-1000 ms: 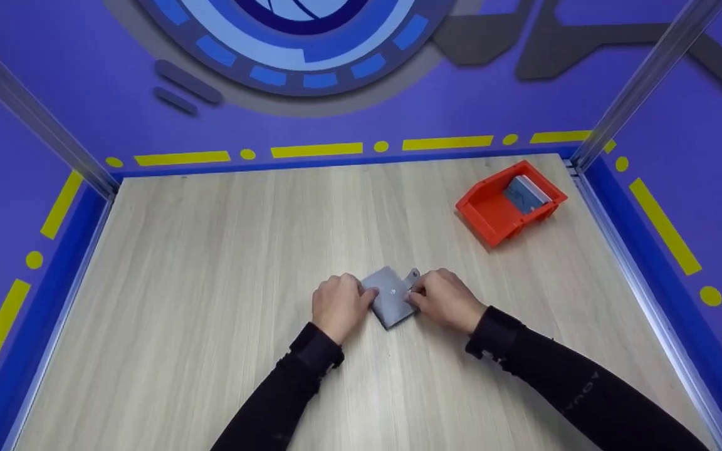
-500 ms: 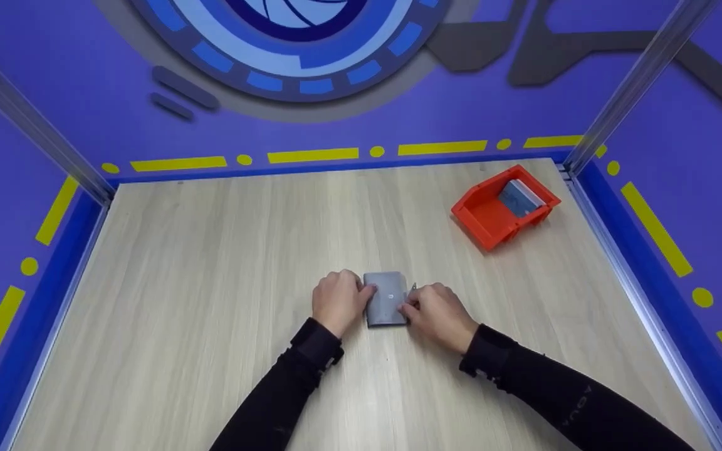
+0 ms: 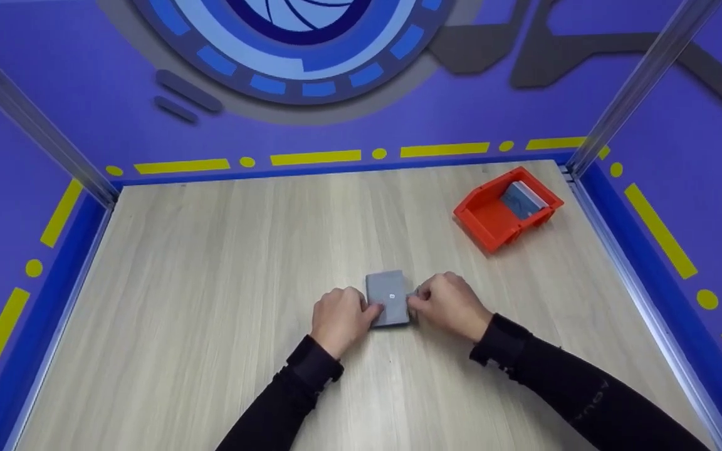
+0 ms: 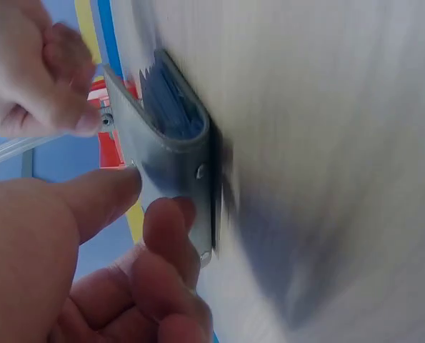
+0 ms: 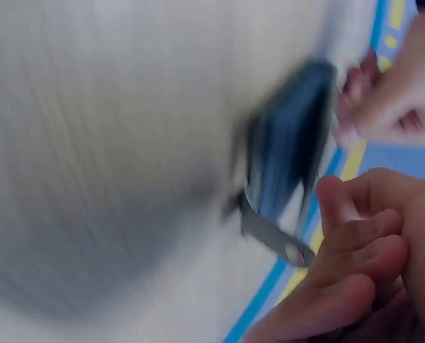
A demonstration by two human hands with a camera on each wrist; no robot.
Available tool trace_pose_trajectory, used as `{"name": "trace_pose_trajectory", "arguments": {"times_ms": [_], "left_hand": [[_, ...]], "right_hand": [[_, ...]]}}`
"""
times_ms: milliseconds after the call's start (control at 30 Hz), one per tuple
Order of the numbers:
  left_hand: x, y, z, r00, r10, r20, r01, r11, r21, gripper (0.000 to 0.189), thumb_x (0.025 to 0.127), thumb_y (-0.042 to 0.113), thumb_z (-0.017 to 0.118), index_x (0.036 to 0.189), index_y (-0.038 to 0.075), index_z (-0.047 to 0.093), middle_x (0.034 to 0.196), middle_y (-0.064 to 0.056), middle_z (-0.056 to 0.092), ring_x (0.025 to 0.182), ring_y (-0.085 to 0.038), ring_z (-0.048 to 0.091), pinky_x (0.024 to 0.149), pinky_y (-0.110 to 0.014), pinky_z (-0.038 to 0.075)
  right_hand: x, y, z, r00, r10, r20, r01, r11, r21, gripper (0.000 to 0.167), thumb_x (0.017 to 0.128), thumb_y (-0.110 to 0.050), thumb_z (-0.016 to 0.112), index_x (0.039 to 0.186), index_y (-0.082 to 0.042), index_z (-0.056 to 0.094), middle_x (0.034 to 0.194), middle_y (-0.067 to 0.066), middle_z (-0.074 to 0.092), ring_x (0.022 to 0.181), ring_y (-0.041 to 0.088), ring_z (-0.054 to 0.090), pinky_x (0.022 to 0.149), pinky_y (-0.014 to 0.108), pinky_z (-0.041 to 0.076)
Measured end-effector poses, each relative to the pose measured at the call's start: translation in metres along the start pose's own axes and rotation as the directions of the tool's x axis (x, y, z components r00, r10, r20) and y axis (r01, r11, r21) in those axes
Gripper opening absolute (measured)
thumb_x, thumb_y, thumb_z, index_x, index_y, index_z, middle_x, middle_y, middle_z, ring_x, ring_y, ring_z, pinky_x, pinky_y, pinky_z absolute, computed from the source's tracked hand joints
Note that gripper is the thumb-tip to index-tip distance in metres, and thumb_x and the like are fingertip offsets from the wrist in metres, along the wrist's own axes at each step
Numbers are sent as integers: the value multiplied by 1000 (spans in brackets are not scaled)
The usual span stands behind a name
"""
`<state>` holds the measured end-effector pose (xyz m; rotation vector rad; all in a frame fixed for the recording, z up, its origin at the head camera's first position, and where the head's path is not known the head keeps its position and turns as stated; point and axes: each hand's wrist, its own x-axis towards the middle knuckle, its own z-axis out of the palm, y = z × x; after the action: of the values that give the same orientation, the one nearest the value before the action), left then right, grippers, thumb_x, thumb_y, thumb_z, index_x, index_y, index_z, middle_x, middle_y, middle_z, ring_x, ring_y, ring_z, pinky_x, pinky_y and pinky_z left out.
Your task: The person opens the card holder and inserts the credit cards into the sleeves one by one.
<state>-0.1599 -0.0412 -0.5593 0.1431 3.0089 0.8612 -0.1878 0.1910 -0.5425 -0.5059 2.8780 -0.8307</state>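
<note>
A small grey card holder (image 3: 388, 287) stands on the table a little right of centre, its cover tilted up in the left wrist view. Dark card sleeves (image 4: 171, 107) fan out inside it. My left hand (image 3: 340, 318) holds it at the spine, thumb on the cover and a bent finger against the riveted edge. A short strap (image 5: 273, 234) with a snap at its end sticks out of the opposite side. Beside that strap is my right hand (image 3: 454, 305), fingers loosely bent and thumb apart from them. Both faces of the snap end show, one in each wrist view.
A red open-front bin (image 3: 489, 216) sits at the back right of the wooden table (image 3: 223, 263). Inside it leans a grey-blue flat item with a white edge (image 3: 523, 199). Purple walls and metal posts (image 3: 640, 88) border the table.
The card holder has turned from a diagonal to nearly square with the table. My left hand has slid slightly nearer along its spine. The right hand has shifted outward with the strap side.
</note>
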Motion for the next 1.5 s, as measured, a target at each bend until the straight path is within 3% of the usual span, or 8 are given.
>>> {"name": "trace_pose_trajectory", "arguments": {"times_ms": [100,300,467,667,933,1300,1500], "left_hand": [[0,0,4,1000,-4,13,4,1000,-15,60,93,42,85,54,24,44,57,13,40,53,-9,38,50,-30,28],[2,-1,6,999,-21,25,22,1000,-19,58,91,45,87,55,23,47,59,13,42,55,-10,40,52,-30,30],[4,-1,4,1000,-11,26,11,1000,-2,62,92,44,86,54,23,41,58,12,38,54,-10,37,50,-30,28],[5,-3,3,1000,0,14,0,1000,17,65,92,44,85,55,24,37,58,12,33,53,-9,33,50,-30,25],[5,-3,4,1000,5,12,-5,1000,3,62,90,38,84,55,24,35,58,14,29,53,-8,29,49,-30,24],[4,-3,4,1000,1,20,-1,1000,-4,59,91,36,84,55,25,38,58,14,32,53,-9,33,50,-30,26],[3,-3,5,1000,17,-8,-17,1000,3,61,90,36,86,55,25,37,60,13,32,55,-10,35,51,-30,27]], "right_hand": [[4,5,-9,999,38,19,-38,999,-15,46,94,-21,76,54,-21,53,55,-15,37,57,7,37,58,25,27],[7,15,-12,986,136,97,-137,991,2,39,97,-23,71,59,-18,60,59,-10,44,63,12,44,61,28,31],[11,10,-11,994,52,92,-53,998,15,31,96,-18,69,65,-18,63,63,-11,47,62,10,44,60,26,32],[21,-10,-7,991,-44,129,53,997,-64,31,96,-18,69,66,-18,62,61,-11,45,59,8,44,58,25,33],[35,-31,2,971,-37,234,68,990,-123,43,96,-19,71,58,-20,51,55,-10,39,53,11,41,54,28,33],[41,-32,12,963,-62,262,102,985,-140,47,92,-18,76,54,-22,48,56,-11,37,56,12,40,54,28,32],[43,-32,12,964,-61,258,110,978,-179,48,91,-18,75,54,-21,45,57,-11,36,56,12,39,53,28,30]]}}
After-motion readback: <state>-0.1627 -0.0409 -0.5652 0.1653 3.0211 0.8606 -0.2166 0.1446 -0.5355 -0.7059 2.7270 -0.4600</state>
